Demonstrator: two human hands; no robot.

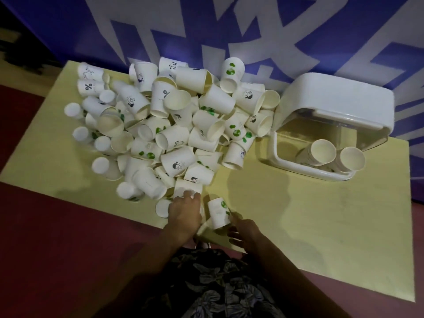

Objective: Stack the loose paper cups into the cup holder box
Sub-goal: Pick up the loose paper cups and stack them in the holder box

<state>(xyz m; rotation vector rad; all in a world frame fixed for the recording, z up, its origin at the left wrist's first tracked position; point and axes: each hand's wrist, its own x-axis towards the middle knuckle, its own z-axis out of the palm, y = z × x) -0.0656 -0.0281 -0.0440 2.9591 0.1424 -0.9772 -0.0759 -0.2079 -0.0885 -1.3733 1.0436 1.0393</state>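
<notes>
A big heap of loose white paper cups [174, 125], some with green or black prints, covers the left and middle of the yellow table [298, 214]. The white cup holder box [273, 154] lies at the right with its lid [339, 97] swung up; two cup stacks [321, 152] lie inside, mouths toward me. My left hand [183, 214] reaches to the heap's near edge, its fingers closed over a plain cup [185, 187]. My right hand [243, 230] is beside an upturned green-printed cup [218, 212]; its thumb touches that cup and its fingers are spread.
The table's near edge runs diagonally just under my hands, with red floor [68, 237] below it. A blue wall with white shapes [229, 31] stands right behind the heap and the box. Bare tabletop lies between the heap and the box.
</notes>
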